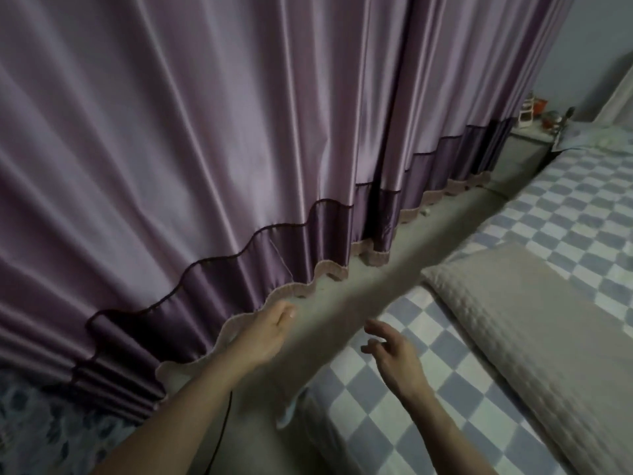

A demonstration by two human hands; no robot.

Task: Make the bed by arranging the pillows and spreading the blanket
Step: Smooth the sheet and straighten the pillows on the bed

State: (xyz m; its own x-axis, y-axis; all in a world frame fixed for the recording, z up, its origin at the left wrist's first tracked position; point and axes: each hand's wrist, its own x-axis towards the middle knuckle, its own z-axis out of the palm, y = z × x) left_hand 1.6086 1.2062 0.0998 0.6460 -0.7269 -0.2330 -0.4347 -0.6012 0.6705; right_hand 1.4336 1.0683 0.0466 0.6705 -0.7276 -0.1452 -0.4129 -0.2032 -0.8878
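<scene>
Curtain [178,138] fills your left side, its hem brushing the floor [394,255], and your left hand [270,332] hangs just in front of that hem with fingers relaxed, holding nothing; if you swing wide you could snag the cloth and drag it along. A thin dark cord [224,430] runs under your left forearm toward the floor, and a step forward in this narrow gap may catch it. Your right hand [394,354] hovers above the bed edge, fingers loosely curled and empty, so nothing is gripped yet. The bed [376,399] shows its checked sheet, and the beige blanket [507,320] lies on it to your right, reaching only partway up; grab one corner alone and it will likely skew or bunch. No pillow can be told apart for sure at the far head end. The nightstand [527,145] beyond holds small items that a flung blanket could knock over.
</scene>
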